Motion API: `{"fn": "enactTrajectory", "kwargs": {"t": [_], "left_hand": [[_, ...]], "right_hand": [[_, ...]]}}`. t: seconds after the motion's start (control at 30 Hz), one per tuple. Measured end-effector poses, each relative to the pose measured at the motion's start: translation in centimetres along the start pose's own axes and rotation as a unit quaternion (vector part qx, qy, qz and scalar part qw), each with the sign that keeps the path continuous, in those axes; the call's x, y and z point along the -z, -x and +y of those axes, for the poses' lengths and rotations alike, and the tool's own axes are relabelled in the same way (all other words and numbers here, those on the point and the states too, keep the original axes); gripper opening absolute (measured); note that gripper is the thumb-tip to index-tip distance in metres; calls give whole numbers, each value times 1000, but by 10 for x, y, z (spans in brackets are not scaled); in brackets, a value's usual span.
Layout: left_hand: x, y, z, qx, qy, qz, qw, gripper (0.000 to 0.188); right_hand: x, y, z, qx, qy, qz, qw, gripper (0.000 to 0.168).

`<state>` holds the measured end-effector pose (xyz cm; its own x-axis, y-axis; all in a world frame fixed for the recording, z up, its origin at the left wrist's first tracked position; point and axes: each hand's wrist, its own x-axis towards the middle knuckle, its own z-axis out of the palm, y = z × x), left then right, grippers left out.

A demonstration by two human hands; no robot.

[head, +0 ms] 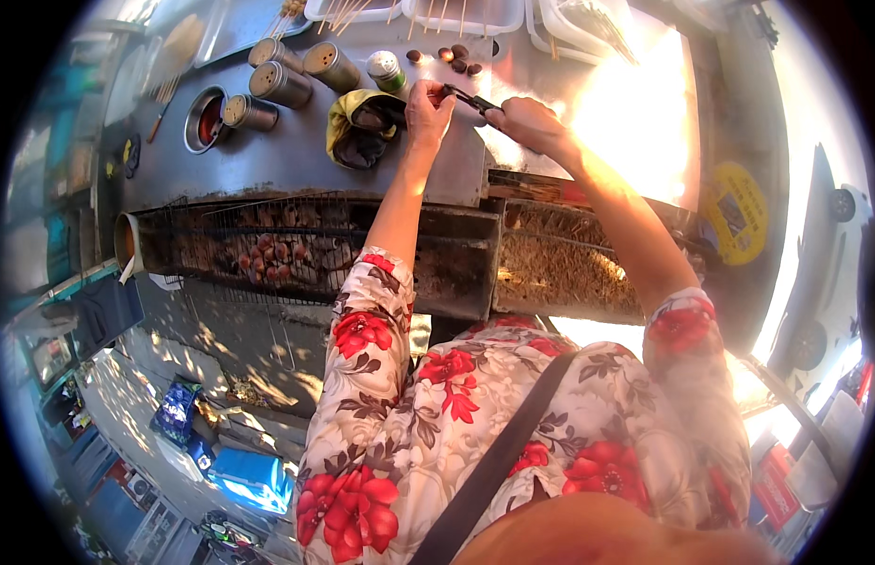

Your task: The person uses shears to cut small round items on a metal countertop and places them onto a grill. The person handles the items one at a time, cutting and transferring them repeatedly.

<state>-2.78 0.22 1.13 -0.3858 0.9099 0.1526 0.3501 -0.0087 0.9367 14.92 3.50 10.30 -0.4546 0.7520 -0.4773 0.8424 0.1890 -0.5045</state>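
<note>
Over the metal counter (437, 159), my left hand (429, 116) has its fingertips closed on a small dark brown thing, likely a chestnut, mostly hidden by the fingers. My right hand (533, 127) grips the handles of a dark tool, scissors or pliers (469, 99), whose jaws meet that small thing. Just beyond lie several brown chestnuts (459, 53). A yellow and black cloth glove (363, 127) sits left of my left hand. More brown chestnuts (271, 258) rest on the wire grill rack (317, 247) at the left.
Metal shakers (281, 85) and a steel bowl with red contents (206, 120) stand at the left of the counter. White plastic trays (473, 15) with wooden skewers line the far edge. The long metal grill trough (455, 261) runs between me and the counter. Sunlight glares at the right.
</note>
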Motion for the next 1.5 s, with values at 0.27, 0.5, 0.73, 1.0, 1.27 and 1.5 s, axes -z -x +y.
{"fn": "enactTrajectory", "kwargs": {"t": [0.27,0.5,0.73,1.0,1.27,1.5], "left_hand": [[-13,7,-12,78,69,20,994,30],[-16,-5,-32,90,178,77,977,23],[-4,-6,-12,2,-5,26,1000,23],[-9,-11,-27,48,109,27,992,25],[-15,-8,-15,145,190,25,971,25],[-10,-4,-7,251,381,14,890,21]], "right_hand": [[-10,-6,13,30,33,27,999,46],[-3,0,4,18,18,7,1000,45],[-1,-15,7,16,27,-30,999,45],[14,-15,-10,41,41,-62,996,44],[4,-21,2,52,68,-27,996,47],[5,-17,-6,60,55,-30,996,46]]}}
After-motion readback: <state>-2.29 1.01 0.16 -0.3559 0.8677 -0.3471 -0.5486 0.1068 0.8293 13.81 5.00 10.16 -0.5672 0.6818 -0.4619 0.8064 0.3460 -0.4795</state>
